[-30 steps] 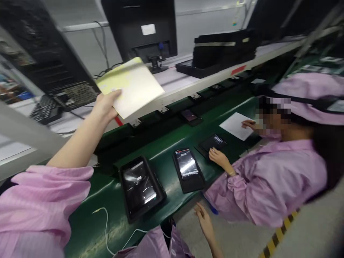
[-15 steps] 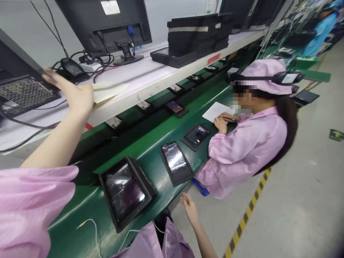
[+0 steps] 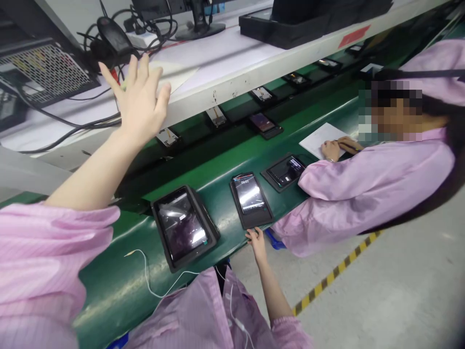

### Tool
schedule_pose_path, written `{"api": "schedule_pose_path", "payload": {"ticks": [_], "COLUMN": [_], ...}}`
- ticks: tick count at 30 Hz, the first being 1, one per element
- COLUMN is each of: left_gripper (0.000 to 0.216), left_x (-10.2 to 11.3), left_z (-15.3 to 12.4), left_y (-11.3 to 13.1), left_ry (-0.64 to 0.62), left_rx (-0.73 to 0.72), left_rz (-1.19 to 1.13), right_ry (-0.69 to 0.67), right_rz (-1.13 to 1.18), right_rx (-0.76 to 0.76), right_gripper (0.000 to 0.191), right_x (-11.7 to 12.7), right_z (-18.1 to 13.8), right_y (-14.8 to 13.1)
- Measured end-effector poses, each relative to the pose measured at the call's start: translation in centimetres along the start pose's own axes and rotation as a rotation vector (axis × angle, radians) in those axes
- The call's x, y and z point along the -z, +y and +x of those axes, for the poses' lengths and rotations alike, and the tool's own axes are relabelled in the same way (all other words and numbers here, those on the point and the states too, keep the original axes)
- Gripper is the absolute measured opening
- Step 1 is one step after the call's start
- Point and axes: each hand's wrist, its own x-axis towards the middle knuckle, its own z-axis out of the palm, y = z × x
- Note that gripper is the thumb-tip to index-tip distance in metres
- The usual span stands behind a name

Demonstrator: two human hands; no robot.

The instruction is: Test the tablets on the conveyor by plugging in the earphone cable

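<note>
Even, bright overhead lighting filled the scene, casting only soft shadows beneath the white shelf [image 3: 232,72]. Glare streaked the screens of the two nearest tablets [image 3: 183,230] and the glossy green belt [image 3: 119,286]. Wide-angle distortion bent the edges; the raised left hand [image 3: 140,99] was slightly motion-blurred.

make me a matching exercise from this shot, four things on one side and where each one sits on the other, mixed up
Things:
1. left hand
2. right hand
3. large tablet
4. white sheet

Places:
A. under the co-worker's writing hand
B. flat on the green belt, nearest the white cable
C. raised, fingers spread, over the white shelf
D. at the near edge of the phone in its black tray

Pairs: 1-C, 2-D, 3-B, 4-A
</note>
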Motion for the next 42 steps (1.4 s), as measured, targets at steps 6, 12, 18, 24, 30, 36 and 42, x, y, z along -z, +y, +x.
{"api": "schedule_pose_path", "payload": {"ticks": [6,12,18,24,30,36,42], "left_gripper": [0.022,0.041,0.046,0.035,0.024,0.013,0.013], "left_x": [-0.4,-4.9,-8.9,-10.8,-7.9,-1.3,5.3], "left_z": [-19.4,-44.4,-49.9,-49.2,-51.3,-55.3,-62.7], "left_y": [-3.5,-5.6,-5.3,-6.6,-6.7,-10.5,-17.0], "left_ry": [0.624,-0.146,-0.616,-0.759,-0.534,-0.339,-0.392], "left_rx": [0.007,1.272,1.474,1.416,1.314,0.893,0.713], "left_rz": [-0.09,-0.036,-0.059,-0.149,-0.589,-0.928,-0.953], "right_ry": [-0.005,0.061,0.17,0.341,0.415,-0.736,-0.718], "right_rz": [-0.22,-0.494,-0.736,-0.779,-0.667,-0.508,-0.104], "right_rx": [0.007,0.14,0.178,0.32,0.854,0.069,-0.187], "right_gripper": [0.024,0.025,0.028,0.033,0.055,0.072,0.047], "right_x": [1.5,1.3,-2.8,-3.2,-8.3,-25.1,-35.6], "right_z": [0.2,2.9,5.8,-1.3,-16.9,-24.9,-29.4], "right_y": [-2.5,-9.6,-16.6,-18.3,-11.6,2.5,6.0]}}
